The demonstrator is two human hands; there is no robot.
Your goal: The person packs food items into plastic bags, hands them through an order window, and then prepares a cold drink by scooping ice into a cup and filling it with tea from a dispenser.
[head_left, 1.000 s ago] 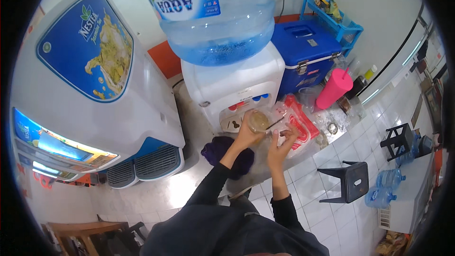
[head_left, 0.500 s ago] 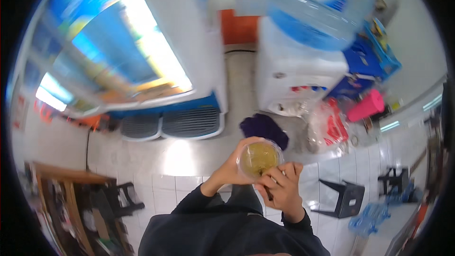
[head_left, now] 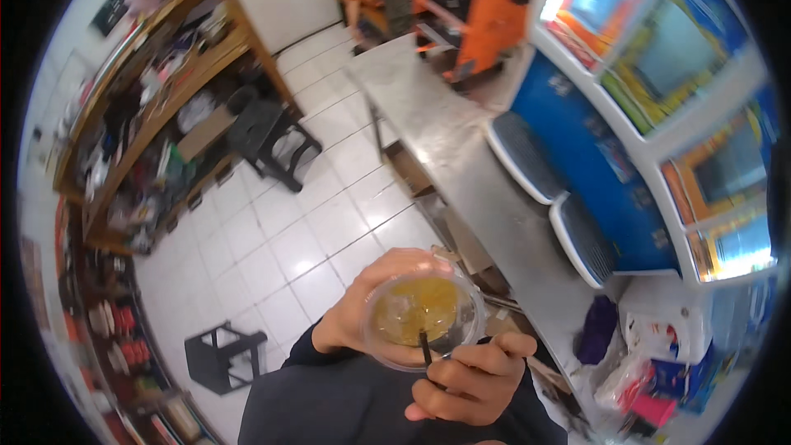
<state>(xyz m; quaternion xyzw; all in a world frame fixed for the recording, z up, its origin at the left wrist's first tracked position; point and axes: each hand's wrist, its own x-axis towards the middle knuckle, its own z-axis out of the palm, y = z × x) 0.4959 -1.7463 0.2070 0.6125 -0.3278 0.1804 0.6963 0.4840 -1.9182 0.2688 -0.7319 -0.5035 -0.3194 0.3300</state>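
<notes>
A clear plastic cup with a yellow drink in it is held close to my body. My left hand wraps round the cup's left side, its fingers over the far rim. At the near right of the rim, my right hand is closed on a thin black straw-like stick. The stick's upper part shows against the yellow drink; the rest disappears into my right fist. Whether it is a straw or a spoon handle I cannot make out.
To the right runs a steel counter before a blue-fronted machine with two grey drip trays. A purple cloth lies farther along it. Black stools stand on the tiled floor near wooden shelves.
My view has swung left, bringing the shelves, floor and orange unit in. The cup is now nearer, and tilted differently, with both hands still on it and the stick.
</notes>
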